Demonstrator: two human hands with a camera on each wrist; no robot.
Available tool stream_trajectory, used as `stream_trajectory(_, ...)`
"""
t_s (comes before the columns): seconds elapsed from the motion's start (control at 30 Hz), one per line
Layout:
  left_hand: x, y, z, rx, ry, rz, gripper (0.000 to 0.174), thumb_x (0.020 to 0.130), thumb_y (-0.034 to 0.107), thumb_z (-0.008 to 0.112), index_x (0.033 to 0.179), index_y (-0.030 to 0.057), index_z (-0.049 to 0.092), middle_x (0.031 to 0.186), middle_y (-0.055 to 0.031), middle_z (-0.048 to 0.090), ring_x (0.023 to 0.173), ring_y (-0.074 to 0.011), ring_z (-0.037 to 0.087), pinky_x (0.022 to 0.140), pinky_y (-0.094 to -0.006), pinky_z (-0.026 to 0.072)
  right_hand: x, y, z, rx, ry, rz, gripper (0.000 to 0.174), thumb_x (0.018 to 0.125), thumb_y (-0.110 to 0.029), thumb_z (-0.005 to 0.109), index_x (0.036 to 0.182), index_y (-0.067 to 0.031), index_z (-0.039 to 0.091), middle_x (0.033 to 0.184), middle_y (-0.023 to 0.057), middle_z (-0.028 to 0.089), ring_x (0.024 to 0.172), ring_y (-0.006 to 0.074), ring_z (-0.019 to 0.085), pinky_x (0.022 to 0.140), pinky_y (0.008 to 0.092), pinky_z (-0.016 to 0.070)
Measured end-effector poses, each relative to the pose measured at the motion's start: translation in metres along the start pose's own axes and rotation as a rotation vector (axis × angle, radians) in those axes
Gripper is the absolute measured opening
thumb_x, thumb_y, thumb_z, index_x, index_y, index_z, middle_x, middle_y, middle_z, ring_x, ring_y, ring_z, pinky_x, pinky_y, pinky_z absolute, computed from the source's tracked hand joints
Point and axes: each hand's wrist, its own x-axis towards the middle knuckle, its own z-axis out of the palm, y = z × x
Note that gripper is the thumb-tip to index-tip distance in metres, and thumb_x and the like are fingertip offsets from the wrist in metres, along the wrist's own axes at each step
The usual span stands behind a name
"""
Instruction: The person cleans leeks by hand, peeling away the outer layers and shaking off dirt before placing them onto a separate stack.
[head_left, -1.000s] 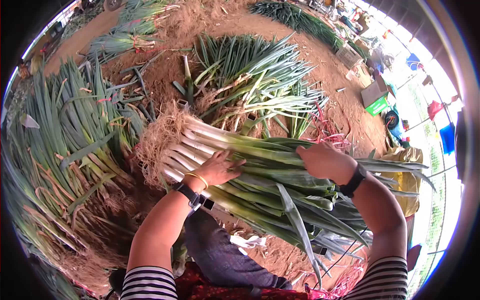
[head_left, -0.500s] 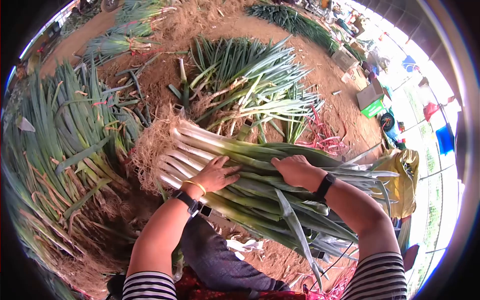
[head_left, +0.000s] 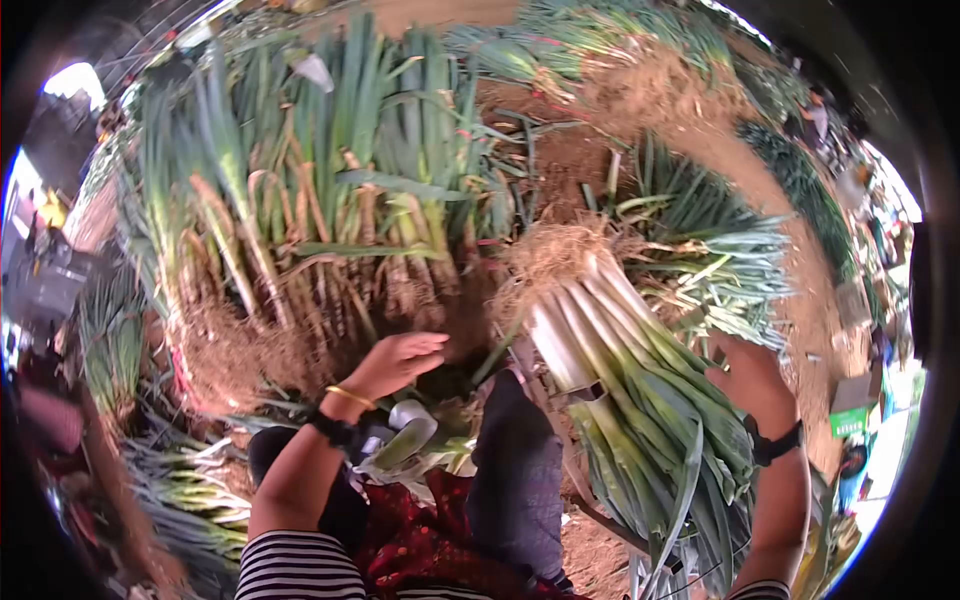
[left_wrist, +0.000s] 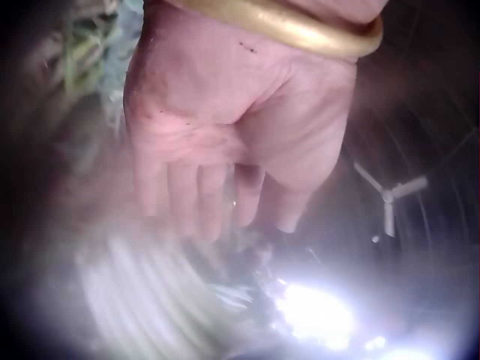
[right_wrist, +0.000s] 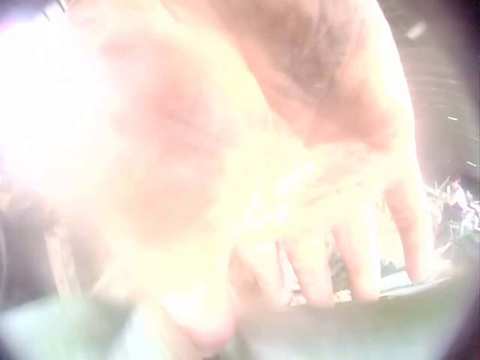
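Observation:
A thick bundle of leeks (head_left: 640, 375) lies aslant to the right of the person's knee, its white stems and shaggy roots (head_left: 560, 262) pointing away. At the right side of its green leaves is my right hand (head_left: 755, 385); in the right wrist view its palm (right_wrist: 300, 165) is overexposed, with fairly straight fingers over blurred green. My left hand (head_left: 400, 362) hovers apart from the bundle, in front of standing leeks (head_left: 330, 220). Nothing lies in its palm (left_wrist: 225, 127), and the fingers are extended in the left wrist view.
More leeks (head_left: 720, 230) are heaped beyond the bundle, and others (head_left: 190, 490) lie at lower left. A green-and-white box (head_left: 852, 408) stands far right. Close to the left wrist is a pale plastic-like item (head_left: 408, 420). The person's knee (head_left: 515, 470) is beside the bundle.
My left hand has left the leek stems and moved left into the air. The right hand is now at the bundle's right side. The head view has swung left.

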Motion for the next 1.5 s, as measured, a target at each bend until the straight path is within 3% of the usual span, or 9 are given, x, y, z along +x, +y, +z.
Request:
stream_trajectory(0.3, -0.122, -0.047, -0.104, -0.545, 0.967, -0.033, 0.031, 0.083, 0.012, 0.063, 0.112, -0.0002, 0.057, 0.107, -0.0056, 0.061, 0.097, -0.0125, 0.057, 0.082, -0.023, 0.0454, 0.057, -0.216, -0.049, 0.229, 0.131, -0.601, 0.027, 0.082, -0.028, 0.058, 0.105, -0.0138, 0.062, 0.089, 0.011, 0.066, 0.08, 0.0307, 0.063, 0.07, 0.0394, 0.0495)
stream_trajectory(0.53, -0.143, -0.036, -0.142, -0.616, 1.052, 0.03, 0.043, 0.083, 0.022, 0.062, 0.119, 0.0005, 0.052, 0.119, -0.0093, 0.055, 0.108, -0.0179, 0.051, 0.091, -0.0297, 0.0384, 0.083, -0.38, -0.027, 0.16, -0.042, -0.884, 0.031, 0.082, -0.031, 0.058, 0.108, -0.0129, 0.061, 0.088, 0.0096, 0.067, 0.084, 0.0292, 0.063, 0.074, 0.0411, 0.0483)
stream_trajectory(0.8, -0.178, -0.035, -0.177, -0.939, 1.236, 0.139, 0.036, 0.086, 0.015, 0.06, 0.117, -0.0015, 0.051, 0.117, -0.0121, 0.054, 0.109, -0.0184, 0.051, 0.094, -0.0283, 0.039, 0.14, -0.541, 0.027, 0.385, -0.187, -0.736, 0.04, 0.083, -0.027, 0.058, 0.116, -0.0056, 0.053, 0.099, 0.0145, 0.065, 0.094, 0.0297, 0.06, 0.082, 0.0366, 0.0467)
stream_trajectory(0.83, -0.181, -0.037, -0.178, -0.885, 1.2, 0.12, 0.044, 0.086, 0.028, 0.059, 0.123, 0.0081, 0.05, 0.122, -0.0061, 0.052, 0.117, -0.0193, 0.046, 0.099, -0.0362, 0.0327, 0.149, -0.554, 0.038, 0.369, -0.183, -0.743, 0.04, 0.083, -0.027, 0.058, 0.116, -0.0056, 0.053, 0.099, 0.0145, 0.065, 0.094, 0.0297, 0.06, 0.082, 0.0366, 0.0467)
stream_trajectory(0.9, -0.18, -0.041, -0.18, -0.961, 1.194, 0.185, 0.041, 0.085, 0.028, 0.061, 0.12, 0.0082, 0.052, 0.116, -0.0029, 0.055, 0.11, -0.0158, 0.049, 0.094, -0.0341, 0.0346, 0.174, -0.573, 0.067, 0.504, 0.067, -0.715, 0.045, 0.083, -0.025, 0.059, 0.119, -0.0006, 0.049, 0.106, 0.0199, 0.061, 0.1, 0.0314, 0.058, 0.084, 0.0362, 0.0456)
stream_trajectory(1.17, -0.196, -0.025, -0.188, -1.119, 1.183, 0.217, 0.03, 0.084, 0.012, 0.061, 0.111, -0.0006, 0.054, 0.1, -0.0025, 0.057, 0.092, -0.0095, 0.051, 0.083, -0.0245, 0.0401, 0.201, -0.608, 0.113, 0.553, 0.008, -0.396, 0.075, 0.075, -0.036, 0.066, 0.128, 0.0074, 0.035, 0.115, 0.0308, 0.052, 0.106, 0.0413, 0.052, 0.089, 0.0422, 0.0433)
stream_trajectory(1.23, -0.2, -0.034, -0.19, -1.115, 1.184, 0.235, 0.029, 0.084, 0.011, 0.062, 0.11, -0.0004, 0.055, 0.1, -0.0024, 0.057, 0.09, -0.0093, 0.051, 0.081, -0.0242, 0.0401, 0.19, -0.612, 0.099, 0.6, 0.086, -0.385, 0.058, 0.078, -0.028, 0.063, 0.121, 0.0061, 0.043, 0.106, 0.0245, 0.057, 0.096, 0.0334, 0.058, 0.081, 0.0394, 0.0458)
stream_trajectory(1.33, -0.211, -0.046, -0.193, -1.038, 1.173, 0.197, 0.032, 0.084, 0.025, 0.06, 0.111, 0.0084, 0.057, 0.104, 0.0014, 0.059, 0.094, -0.0085, 0.052, 0.081, -0.0263, 0.0386, 0.162, -0.603, 0.06, 1.378, -0.298, -0.524, 0.021, 0.084, -0.016, 0.058, 0.096, 0.0006, 0.054, 0.08, 0.0033, 0.053, 0.072, 0.0113, 0.049, 0.065, 0.0265, 0.0419)
stream_trajectory(1.5, -0.223, -0.051, -0.19, -0.953, 1.087, 0.127, 0.03, 0.085, 0.024, 0.061, 0.11, 0.0086, 0.057, 0.101, 0.001, 0.059, 0.091, -0.0097, 0.055, 0.082, -0.0261, 0.0396, 0.05, -0.554, 0.021, 1.327, -0.226, -0.512, 0.026, 0.085, -0.016, 0.057, 0.108, -0.0033, 0.054, 0.074, -0.0008, 0.051, 0.06, 0.0074, 0.046, 0.053, 0.0217, 0.0382)
